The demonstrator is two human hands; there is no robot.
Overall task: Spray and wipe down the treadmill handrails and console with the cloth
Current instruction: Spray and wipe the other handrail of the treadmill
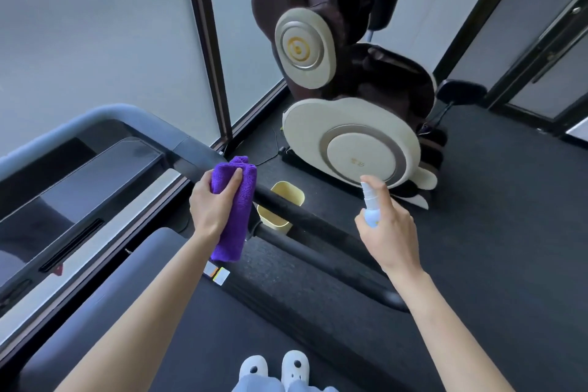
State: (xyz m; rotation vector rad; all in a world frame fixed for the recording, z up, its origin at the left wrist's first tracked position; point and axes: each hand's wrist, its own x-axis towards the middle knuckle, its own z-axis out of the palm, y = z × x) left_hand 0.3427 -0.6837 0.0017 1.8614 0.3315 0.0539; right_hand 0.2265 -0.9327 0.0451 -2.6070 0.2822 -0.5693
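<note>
Nearest, at bottom edge: white perforated clogs [274, 366] on dark treadmill belt [222, 328]. Above, two bare forearms reaching forward. Left hand [216, 204] curled round folded purple microfibre cloth [235, 210], thumb on top, pressing it against black padded right handrail [296, 210]; loose end hanging below rail. Soft, light, limp fabric, probably best bunched in palm so it wraps the bar. Right hand [389, 232] gripping small translucent plastic spray bottle [370, 204], held beside and above rail, forefinger over nozzle. Light, likely slippery if wet. Left: glossy dark console screen [95, 175], grey frame. Beyond rail: pale yellow bin [286, 197] on floor, then brown-and-cream massage chair [334, 89], frosted windows.
</note>
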